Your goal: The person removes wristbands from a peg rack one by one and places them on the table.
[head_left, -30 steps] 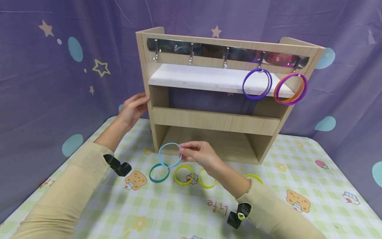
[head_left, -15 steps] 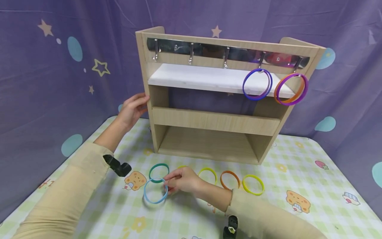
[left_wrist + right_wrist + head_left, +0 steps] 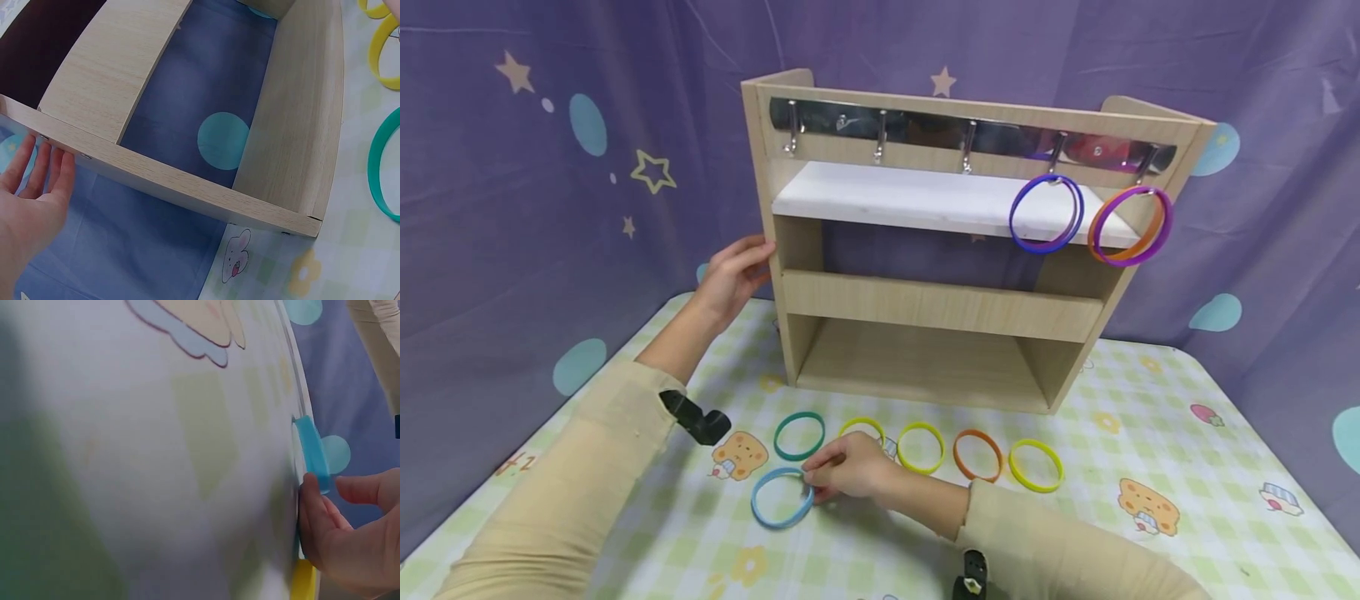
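A light blue wristband [image 3: 757, 510] lies on the tablecloth in front of a green wristband [image 3: 777, 440]. My right hand [image 3: 852, 469] is at its right edge. In the right wrist view the fingertips touch the blue band [image 3: 314, 453], while the thumb stands slightly apart from it. My left hand [image 3: 730, 279] rests against the left side panel of a wooden shelf unit [image 3: 940, 304]. Its fingers are fairly straight on the panel's outer face in the left wrist view, where the hand [image 3: 31, 212] curls round nothing.
Two yellow wristbands [image 3: 921, 472], an orange one [image 3: 978, 432] and another yellow one [image 3: 1037, 487] lie in a row before the shelf. Metal hooks [image 3: 967, 146] line its top rail. Blue and purple bands [image 3: 1013, 218] and orange and purple bands [image 3: 1168, 221] hang from the right-hand hooks.
My right hand has brought the light blue wristband down and toward me, from in front of the shelf to the tablecloth, and its thumb has parted from it. The left hand has stayed in place.
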`<state>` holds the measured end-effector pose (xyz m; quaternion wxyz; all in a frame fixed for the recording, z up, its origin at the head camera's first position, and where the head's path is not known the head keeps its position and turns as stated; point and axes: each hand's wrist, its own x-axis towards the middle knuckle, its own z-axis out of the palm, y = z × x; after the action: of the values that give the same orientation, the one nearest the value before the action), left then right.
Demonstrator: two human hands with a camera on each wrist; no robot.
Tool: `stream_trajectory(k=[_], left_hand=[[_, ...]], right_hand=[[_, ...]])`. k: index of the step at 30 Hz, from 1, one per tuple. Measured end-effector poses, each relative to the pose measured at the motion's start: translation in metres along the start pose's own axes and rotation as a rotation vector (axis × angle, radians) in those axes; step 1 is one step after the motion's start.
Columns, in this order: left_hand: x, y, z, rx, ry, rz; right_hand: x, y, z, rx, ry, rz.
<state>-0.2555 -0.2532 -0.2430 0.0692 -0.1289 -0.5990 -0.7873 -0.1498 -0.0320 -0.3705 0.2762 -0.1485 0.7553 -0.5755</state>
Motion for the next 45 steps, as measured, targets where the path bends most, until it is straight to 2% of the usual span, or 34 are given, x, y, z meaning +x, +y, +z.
stream_trajectory(k=[12, 19, 22, 26, 35, 45], left_hand=[[-0.002, 0.002, 0.0, 0.005, 0.001, -0.009], [-0.003, 0.002, 0.001, -0.001, 0.005, -0.009], [-0.002, 0.002, 0.0, -0.012, 0.003, -0.008], [-0.001, 0.0, -0.001, -0.01, 0.005, -0.011], [0.001, 0.0, 0.001, 0.003, 0.006, -0.012], [0.0, 0.0, 0.001, 0.007, 0.016, -0.022]], right_hand=[[-0.015, -0.01, -0.028, -0.024, -0.087, -0.005], [-0.024, -0.022, -0.056, -0.112, -0.1, -0.028], [-0.027, -0.027, -0.07, -0.115, -0.073, -0.037], [-0.032, -0.034, -0.088, -0.068, 0.0, -0.058], [-0.046, -0.048, -0.136, -0.051, 0.128, -0.17], [-0.072, -0.068, -0.18, 0.077, 0.236, -0.253]])
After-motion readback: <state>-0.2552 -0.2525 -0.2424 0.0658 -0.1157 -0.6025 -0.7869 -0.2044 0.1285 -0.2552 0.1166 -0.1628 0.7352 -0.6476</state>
